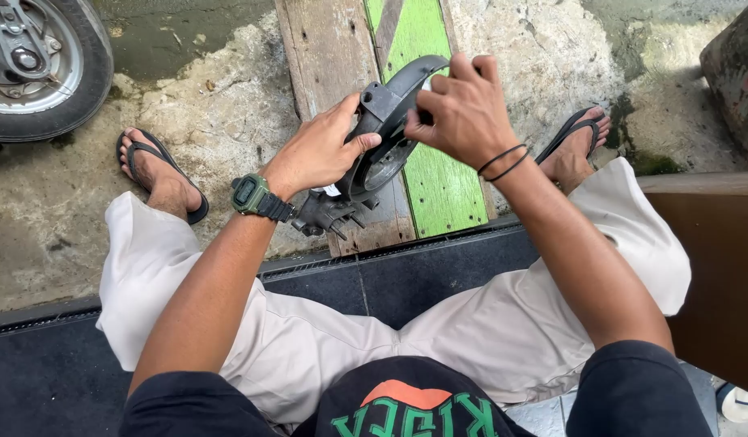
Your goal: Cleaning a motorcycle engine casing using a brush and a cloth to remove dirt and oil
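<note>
From the head camera, the dark round machine part (382, 137) sits over the wooden plank (329, 57), its far rim hidden behind the right hand (463, 109), fingers curled onto it; the left hand (317, 150) grips its near edge, thumb pressed against the hub
</note>
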